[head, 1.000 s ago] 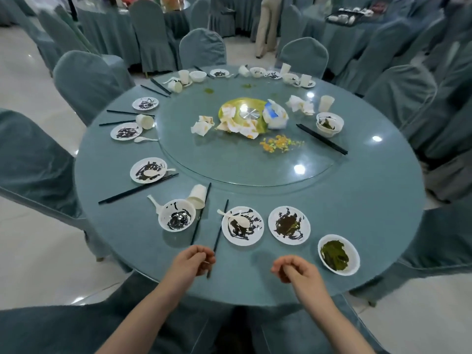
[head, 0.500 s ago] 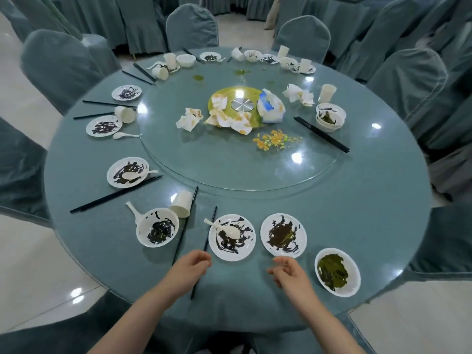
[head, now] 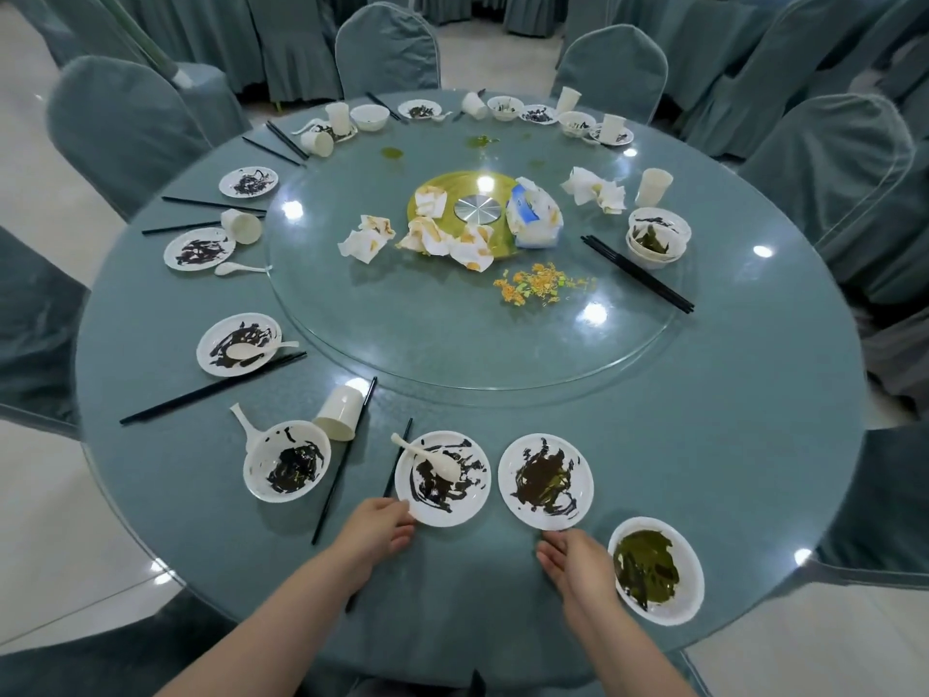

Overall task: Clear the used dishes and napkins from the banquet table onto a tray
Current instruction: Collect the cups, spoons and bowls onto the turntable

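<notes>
Chopsticks (head: 387, 477) under left hand (head: 374, 538); cup (head: 340, 412), bowl (head: 286, 467) nearby.

Blue-grey covered chairs (head: 387, 47) are ringing the round desk (head: 704, 445); a glass turntable (head: 452, 334) is sitting at its centre; pale floor (head: 45, 520) is showing beyond.

No readable text, labels, brand names, numbers or signs appear anywhere. The one item with printing is a crumpled blue-and-white packet (head: 534, 219) lying on the glass turntable (head: 452, 344), just right of centre in the upper half of the frame; its markings are too blurred and creased to make out. The plates, cups and bowls are plain white.
</notes>
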`<state>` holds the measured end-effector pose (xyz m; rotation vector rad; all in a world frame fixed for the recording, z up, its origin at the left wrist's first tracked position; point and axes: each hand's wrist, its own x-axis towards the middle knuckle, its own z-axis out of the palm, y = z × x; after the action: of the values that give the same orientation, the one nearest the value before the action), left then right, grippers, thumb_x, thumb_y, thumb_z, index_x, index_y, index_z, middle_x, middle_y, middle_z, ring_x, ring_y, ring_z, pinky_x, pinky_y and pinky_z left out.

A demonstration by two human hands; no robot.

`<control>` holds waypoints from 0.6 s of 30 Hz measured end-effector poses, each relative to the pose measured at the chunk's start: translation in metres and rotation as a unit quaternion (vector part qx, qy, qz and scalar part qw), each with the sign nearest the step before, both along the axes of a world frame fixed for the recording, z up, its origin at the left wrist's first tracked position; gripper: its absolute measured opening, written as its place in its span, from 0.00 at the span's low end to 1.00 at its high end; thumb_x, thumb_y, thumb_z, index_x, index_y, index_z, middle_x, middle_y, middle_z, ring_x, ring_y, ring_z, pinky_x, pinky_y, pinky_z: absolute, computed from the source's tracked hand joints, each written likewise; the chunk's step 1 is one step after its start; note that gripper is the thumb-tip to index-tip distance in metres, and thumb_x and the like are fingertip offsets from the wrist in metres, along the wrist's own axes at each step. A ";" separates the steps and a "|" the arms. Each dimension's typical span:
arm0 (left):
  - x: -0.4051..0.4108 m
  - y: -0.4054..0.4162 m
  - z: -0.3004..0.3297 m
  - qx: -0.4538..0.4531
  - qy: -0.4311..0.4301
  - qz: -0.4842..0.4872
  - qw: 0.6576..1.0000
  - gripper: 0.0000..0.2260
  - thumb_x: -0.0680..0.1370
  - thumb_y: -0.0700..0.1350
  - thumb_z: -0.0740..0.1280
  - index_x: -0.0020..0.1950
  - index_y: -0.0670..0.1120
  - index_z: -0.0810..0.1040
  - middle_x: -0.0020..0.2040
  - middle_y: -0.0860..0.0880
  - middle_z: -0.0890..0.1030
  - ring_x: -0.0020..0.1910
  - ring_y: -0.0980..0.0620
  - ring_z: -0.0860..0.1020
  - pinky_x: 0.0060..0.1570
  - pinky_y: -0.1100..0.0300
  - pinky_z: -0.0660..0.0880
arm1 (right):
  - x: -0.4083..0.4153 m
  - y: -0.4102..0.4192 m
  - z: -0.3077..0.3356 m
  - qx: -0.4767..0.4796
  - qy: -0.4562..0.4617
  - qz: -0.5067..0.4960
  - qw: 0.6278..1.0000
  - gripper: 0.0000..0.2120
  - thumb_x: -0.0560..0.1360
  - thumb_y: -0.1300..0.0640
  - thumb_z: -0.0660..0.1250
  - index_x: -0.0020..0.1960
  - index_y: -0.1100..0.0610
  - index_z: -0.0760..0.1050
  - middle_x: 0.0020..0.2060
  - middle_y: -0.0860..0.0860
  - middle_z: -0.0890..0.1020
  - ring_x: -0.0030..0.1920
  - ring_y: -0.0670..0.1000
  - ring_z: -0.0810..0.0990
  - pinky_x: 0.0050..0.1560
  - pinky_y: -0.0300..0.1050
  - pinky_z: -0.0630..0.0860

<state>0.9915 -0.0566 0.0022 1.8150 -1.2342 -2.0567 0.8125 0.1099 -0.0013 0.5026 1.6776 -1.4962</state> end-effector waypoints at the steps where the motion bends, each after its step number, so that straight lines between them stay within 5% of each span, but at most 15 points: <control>1: -0.002 0.000 -0.001 0.001 -0.001 0.012 1.000 0.07 0.81 0.41 0.63 0.46 0.39 0.76 0.39 0.43 0.78 0.37 0.50 0.76 0.33 0.65 0.76 | -0.001 0.000 -0.002 -0.002 -0.010 -0.002 1.000 0.06 0.79 0.64 0.59 0.49 0.63 0.74 0.44 0.58 0.80 0.41 0.54 0.78 0.41 0.44 0.78; 13: -0.014 -0.001 0.009 0.063 0.040 0.089 0.993 0.05 0.80 0.37 0.63 0.45 0.39 0.75 0.40 0.42 0.78 0.38 0.49 0.77 0.30 0.63 0.77 | -0.001 0.000 -0.005 0.019 0.023 0.050 0.998 0.06 0.80 0.63 0.60 0.46 0.62 0.74 0.39 0.57 0.82 0.31 0.50 0.73 0.29 0.38 0.73; 18: -0.015 0.003 0.008 0.067 0.047 0.033 0.996 0.04 0.80 0.37 0.64 0.47 0.39 0.77 0.38 0.43 0.78 0.36 0.50 0.77 0.32 0.63 0.77 | 0.007 0.002 -0.010 0.077 0.092 0.137 0.983 0.06 0.78 0.64 0.61 0.46 0.62 0.76 0.37 0.58 0.83 0.30 0.50 0.74 0.28 0.40 0.72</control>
<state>0.9766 -0.0533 0.0100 1.7648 -1.0206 -2.2079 0.8197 0.1117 -0.0108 0.2068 1.9295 -1.2480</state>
